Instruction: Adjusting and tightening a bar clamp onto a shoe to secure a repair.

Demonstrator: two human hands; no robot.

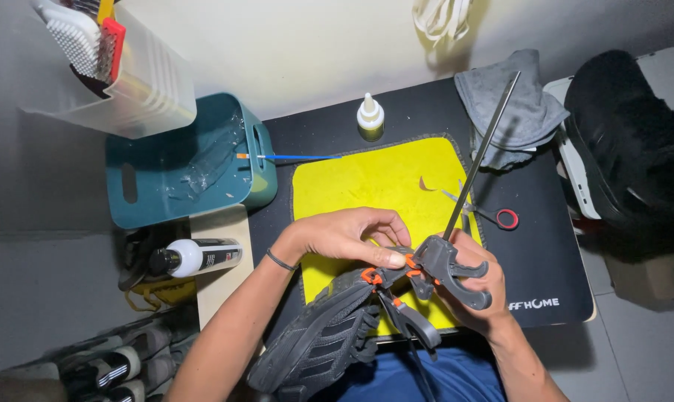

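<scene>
Nearest to us, low over the lap, we hold a dark sneaker with its sole turned up, and a black bar clamp with orange pads sits at its heel end; a second clamp already bites the shoe just below. Our left hand lies over the heel with its grip narrow, fingertips pressing the shoe where the orange pad meets it. Our right hand has its grip wrapped round the clamp's trigger handle, the steel bar slanting up and away. We judge the step in hand to be clamping the heel, and the next move seems to call for keeping the pad square on the shoe while the trigger is squeezed evenly. Under the hands spreads a yellow mat on the black surface, which carries a white printed mark near its right edge. Red-handled scissors lie on the mat's right side. To the left a black-and-white labelled bottle lies on its side. Farther off stand a small white-capped glue bottle, a teal bin and a grey cloth.
</scene>
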